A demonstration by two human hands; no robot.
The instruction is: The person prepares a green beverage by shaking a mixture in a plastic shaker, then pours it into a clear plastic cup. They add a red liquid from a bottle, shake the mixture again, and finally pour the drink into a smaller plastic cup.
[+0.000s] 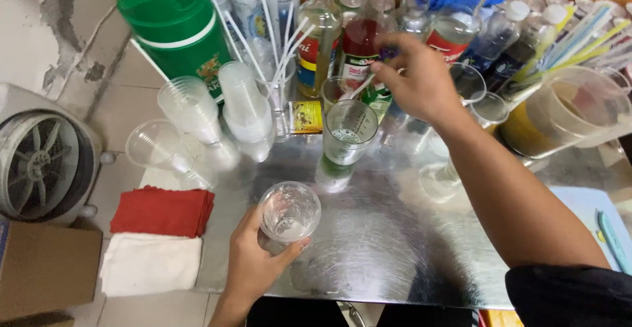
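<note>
My left hand (pixel 253 264) is wrapped around a small clear plastic cup (pixel 289 211). My fingers go round its side and hold it just above the near part of the shiny metal table (pixel 388 248). The cup stands up straight, and I can see a little white stuff at the bottom.

My right hand (pixel 415 80) reaches out over the table. My fingers pinch a thin white stick (pixel 361 88), and its far end points down toward a tall clear measuring cup with lines on it (pixel 349 133). That tall cup stands in the middle of the table, past my small cup, and has a bit of foam inside.

To the left of the tall cup are stacks of clear plastic cups (pixel 247 113). Behind them is a big green jug (pixel 178 27). Glass bottles with coloured labels (pixel 319 37) stand in a row at the back. A see-through pitcher (pixel 566 113) sits on the right. By my left hand lie a folded red cloth (pixel 163 212) and a folded white cloth (pixel 151 264).
</note>
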